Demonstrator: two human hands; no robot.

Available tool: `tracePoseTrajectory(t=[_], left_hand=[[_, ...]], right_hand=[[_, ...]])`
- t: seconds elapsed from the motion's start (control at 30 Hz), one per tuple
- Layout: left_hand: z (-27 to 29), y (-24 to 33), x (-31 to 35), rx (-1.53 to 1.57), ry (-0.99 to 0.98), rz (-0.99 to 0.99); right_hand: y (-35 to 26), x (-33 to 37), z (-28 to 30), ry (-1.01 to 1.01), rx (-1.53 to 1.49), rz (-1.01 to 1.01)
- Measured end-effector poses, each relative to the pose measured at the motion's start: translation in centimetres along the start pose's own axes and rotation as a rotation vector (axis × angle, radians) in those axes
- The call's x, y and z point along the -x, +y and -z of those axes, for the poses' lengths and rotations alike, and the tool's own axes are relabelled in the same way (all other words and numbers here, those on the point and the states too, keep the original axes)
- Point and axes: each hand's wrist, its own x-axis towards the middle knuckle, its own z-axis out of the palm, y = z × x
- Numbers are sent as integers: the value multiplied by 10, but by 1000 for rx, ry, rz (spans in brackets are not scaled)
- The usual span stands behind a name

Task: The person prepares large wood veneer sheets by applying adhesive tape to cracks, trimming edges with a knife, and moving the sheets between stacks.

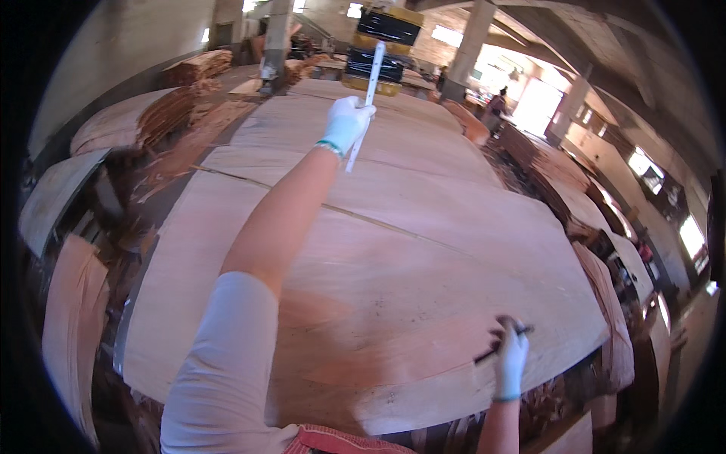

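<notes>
The left hand (348, 123), in a white glove, is clamped on a flat white strip (375, 69). The strip stands at a slant, its upper part in front of a black-and-yellow wrapped bundle (388, 27) and its lower end over the far part of a broad pale wood sheet (446, 280). Contact between strip and sheet cannot be confirmed.

The right hand (511, 363), also gloved, is closed around a slim dark tool (485, 355) above the sheet's near right part. Motion blur obscures the tool's tip; contact with the sheet cannot be determined. A thin brownish line (370, 220) crosses the sheet between the two hands.

Step in hand, as judged: positioning of the strip at arm's length, with the tool held ready. Any next move appears to call for a firm left grip, control of the strip's free ends, and the dark tool kept clear of the surface until aligned.
</notes>
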Motion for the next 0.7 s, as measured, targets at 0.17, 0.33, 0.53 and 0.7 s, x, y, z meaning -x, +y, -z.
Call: tracePoseTrajectory(t=[0.17, 0.33, 0.53, 0.7], left_hand=[[6, -10, 84, 560, -285, 112], [14, -8, 174, 916, -461, 449], [10, -74, 262, 858, -716, 650], [55, -146, 232, 298, -393, 551]], right_hand=[[-65, -6, -123, -328, 30, 206], [-155, -52, -232, -580, 78, 451], [-211, -12, -287, -451, -220, 575], [-140, 43, -257, -376, -229, 459]])
